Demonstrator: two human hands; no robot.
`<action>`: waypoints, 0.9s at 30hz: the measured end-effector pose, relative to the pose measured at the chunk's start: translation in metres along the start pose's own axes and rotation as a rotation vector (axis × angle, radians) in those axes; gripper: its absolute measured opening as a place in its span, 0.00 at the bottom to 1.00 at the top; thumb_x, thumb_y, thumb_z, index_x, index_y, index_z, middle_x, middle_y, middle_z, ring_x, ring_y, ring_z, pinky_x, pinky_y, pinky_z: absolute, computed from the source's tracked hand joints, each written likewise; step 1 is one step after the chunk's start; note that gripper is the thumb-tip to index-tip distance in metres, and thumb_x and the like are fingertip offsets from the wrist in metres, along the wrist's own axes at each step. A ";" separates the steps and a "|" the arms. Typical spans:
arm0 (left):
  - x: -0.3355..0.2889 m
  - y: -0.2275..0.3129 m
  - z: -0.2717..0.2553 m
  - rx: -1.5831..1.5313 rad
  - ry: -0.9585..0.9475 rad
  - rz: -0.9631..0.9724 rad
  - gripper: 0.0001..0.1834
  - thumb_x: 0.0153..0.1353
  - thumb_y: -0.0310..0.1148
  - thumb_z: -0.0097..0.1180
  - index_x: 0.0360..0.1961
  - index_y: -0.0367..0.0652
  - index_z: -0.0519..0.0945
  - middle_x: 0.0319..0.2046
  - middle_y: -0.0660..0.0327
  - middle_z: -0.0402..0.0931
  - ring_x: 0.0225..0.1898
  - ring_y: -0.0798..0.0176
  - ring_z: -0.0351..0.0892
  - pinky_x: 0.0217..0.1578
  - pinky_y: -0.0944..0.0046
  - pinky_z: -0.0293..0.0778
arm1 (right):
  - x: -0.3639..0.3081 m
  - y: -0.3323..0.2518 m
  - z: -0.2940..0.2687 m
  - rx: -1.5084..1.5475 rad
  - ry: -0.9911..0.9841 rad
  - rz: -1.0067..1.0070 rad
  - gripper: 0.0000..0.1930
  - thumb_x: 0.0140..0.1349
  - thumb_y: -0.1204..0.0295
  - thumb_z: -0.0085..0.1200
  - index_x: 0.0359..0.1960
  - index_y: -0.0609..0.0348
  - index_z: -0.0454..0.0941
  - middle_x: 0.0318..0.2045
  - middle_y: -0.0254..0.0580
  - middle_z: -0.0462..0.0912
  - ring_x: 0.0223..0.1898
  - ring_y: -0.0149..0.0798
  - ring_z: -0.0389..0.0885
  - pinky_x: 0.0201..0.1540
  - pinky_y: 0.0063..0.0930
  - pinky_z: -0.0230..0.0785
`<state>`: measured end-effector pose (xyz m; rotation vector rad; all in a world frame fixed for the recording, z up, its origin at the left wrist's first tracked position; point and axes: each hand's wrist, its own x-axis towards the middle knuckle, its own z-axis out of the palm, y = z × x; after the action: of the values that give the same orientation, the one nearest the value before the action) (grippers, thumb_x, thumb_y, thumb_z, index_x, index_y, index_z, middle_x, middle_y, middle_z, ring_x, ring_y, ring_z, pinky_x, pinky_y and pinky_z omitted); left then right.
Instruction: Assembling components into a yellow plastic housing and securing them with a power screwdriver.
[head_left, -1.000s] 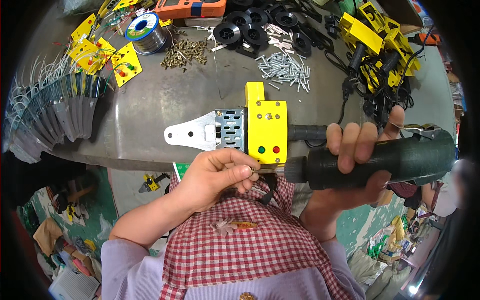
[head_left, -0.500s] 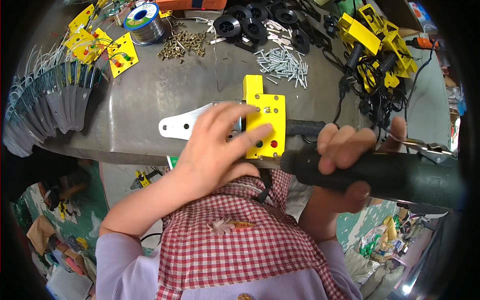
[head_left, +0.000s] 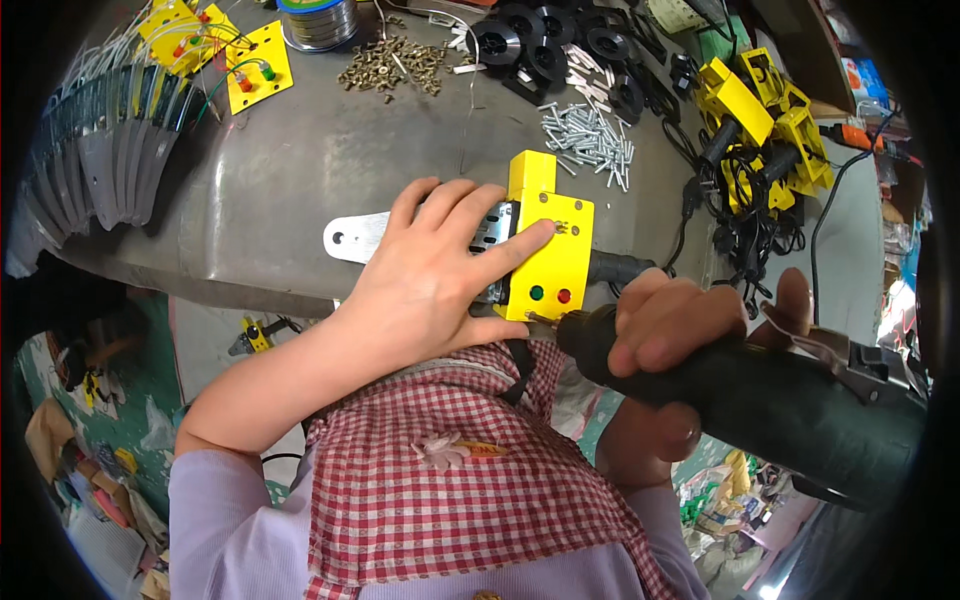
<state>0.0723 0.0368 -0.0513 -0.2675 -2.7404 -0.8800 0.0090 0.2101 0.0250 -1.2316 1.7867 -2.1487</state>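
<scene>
A yellow-cased device point(head_left: 550, 255) with a red and a green light lies at the bench's near edge. A flat metal arm point(head_left: 355, 238) sticks out of its left side, and a black grip extends from its right. My left hand point(head_left: 430, 265) grips the device: its index finger presses on the yellow plate, its thumb is against the near end, and the other fingers lie over the metal part. My right hand point(head_left: 680, 330) is wrapped round a black power screwdriver point(head_left: 790, 390), held tilted. The screwdriver's tip is at the device's near corner, beside my left thumb.
Silver screws point(head_left: 590, 140), brass-coloured screws point(head_left: 395, 68) and black spools point(head_left: 545, 50) lie farther back. Clear plastic pieces with wires point(head_left: 120, 150) stand at left, near a yellow plate with lights point(head_left: 258, 68) and a solder spool point(head_left: 320, 25). Yellow housings with black cords point(head_left: 760, 140) are piled at right.
The screwdriver's tip has come to the device's near corner, and its body now tilts down to the right. My left hand has settled on the device, its thumb reaching the near end.
</scene>
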 end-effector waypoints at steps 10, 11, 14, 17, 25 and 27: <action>-0.001 0.002 -0.001 -0.058 0.026 -0.003 0.47 0.35 0.48 0.73 0.62 0.57 0.71 0.55 0.48 0.66 0.57 0.44 0.65 0.55 0.45 0.60 | 0.003 0.011 0.002 -0.005 -0.156 -0.118 0.41 0.55 0.57 0.67 0.65 0.51 0.56 0.27 0.35 0.75 0.23 0.32 0.75 0.30 0.29 0.61; -0.001 0.002 0.000 -0.057 0.030 -0.011 0.47 0.35 0.48 0.73 0.62 0.57 0.71 0.55 0.48 0.66 0.57 0.44 0.65 0.55 0.45 0.60 | 0.003 0.012 0.002 0.019 -0.132 -0.110 0.39 0.55 0.57 0.67 0.64 0.51 0.57 0.27 0.35 0.75 0.23 0.32 0.75 0.30 0.29 0.61; -0.002 0.001 0.002 -0.070 0.030 -0.007 0.47 0.35 0.47 0.74 0.62 0.57 0.71 0.55 0.49 0.66 0.57 0.44 0.65 0.55 0.45 0.60 | 0.003 0.009 0.004 0.057 -0.110 -0.075 0.37 0.55 0.58 0.67 0.62 0.51 0.59 0.27 0.36 0.75 0.22 0.32 0.75 0.29 0.29 0.61; 0.000 0.002 0.003 -0.072 0.030 0.006 0.47 0.34 0.47 0.74 0.61 0.57 0.72 0.54 0.49 0.66 0.57 0.45 0.64 0.55 0.44 0.60 | 0.004 0.008 -0.003 0.052 -0.195 -0.084 0.36 0.56 0.58 0.67 0.62 0.52 0.60 0.27 0.36 0.76 0.22 0.33 0.76 0.29 0.30 0.61; 0.000 0.005 0.003 -0.066 0.034 -0.014 0.47 0.33 0.47 0.75 0.61 0.57 0.72 0.55 0.49 0.66 0.58 0.44 0.64 0.55 0.44 0.60 | 0.002 0.009 0.000 0.001 -0.202 -0.107 0.37 0.57 0.58 0.66 0.63 0.51 0.59 0.28 0.37 0.77 0.23 0.35 0.77 0.31 0.34 0.62; -0.002 0.005 0.004 -0.054 0.037 -0.019 0.48 0.33 0.47 0.75 0.61 0.57 0.72 0.55 0.49 0.67 0.58 0.44 0.64 0.55 0.44 0.60 | 0.002 0.007 -0.001 -0.035 -0.260 -0.117 0.37 0.57 0.58 0.66 0.64 0.51 0.58 0.28 0.37 0.77 0.23 0.35 0.77 0.31 0.34 0.62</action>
<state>0.0746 0.0431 -0.0518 -0.2330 -2.6927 -0.9551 0.0037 0.2076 0.0201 -1.5773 1.6880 -1.9123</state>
